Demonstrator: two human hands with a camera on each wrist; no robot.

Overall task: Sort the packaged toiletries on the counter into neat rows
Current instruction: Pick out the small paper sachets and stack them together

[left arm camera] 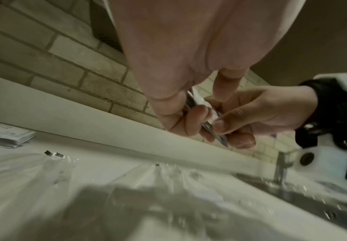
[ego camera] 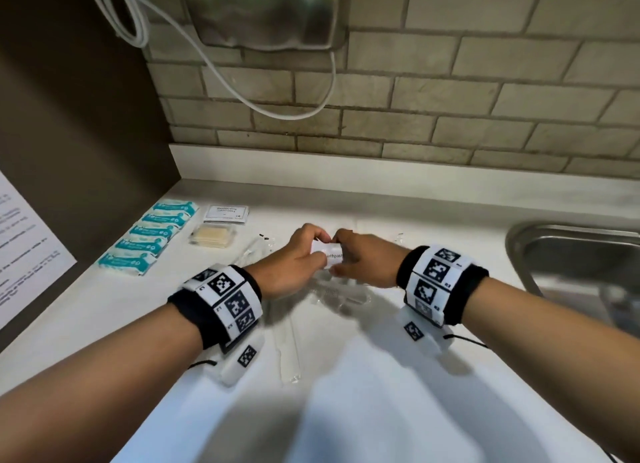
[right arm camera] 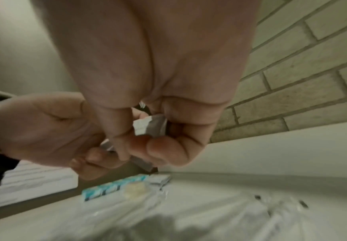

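Observation:
Both hands meet above the middle of the white counter (ego camera: 398, 376) and hold a small stack of white toothpaste sachets (ego camera: 331, 255) between them. My left hand (ego camera: 320, 246) pinches the stack's left end. My right hand (ego camera: 341, 253) grips its right end with curled fingers. In the left wrist view the left hand (left arm camera: 189, 119) and the right hand (left arm camera: 226, 128) clamp the thin sachet edges (left arm camera: 207, 126). The right wrist view shows the right hand (right arm camera: 145, 141) curled round the stack (right arm camera: 142, 128), with the left hand (right arm camera: 50, 130) beside it.
A row of teal packets (ego camera: 149, 236) lies along the left wall, with shampoo sachets (ego camera: 227, 214) and beige packets (ego camera: 212, 237) beside it. Clear-wrapped items (ego camera: 341, 294) are scattered under and near the hands. A steel sink (ego camera: 571, 255) lies at the right.

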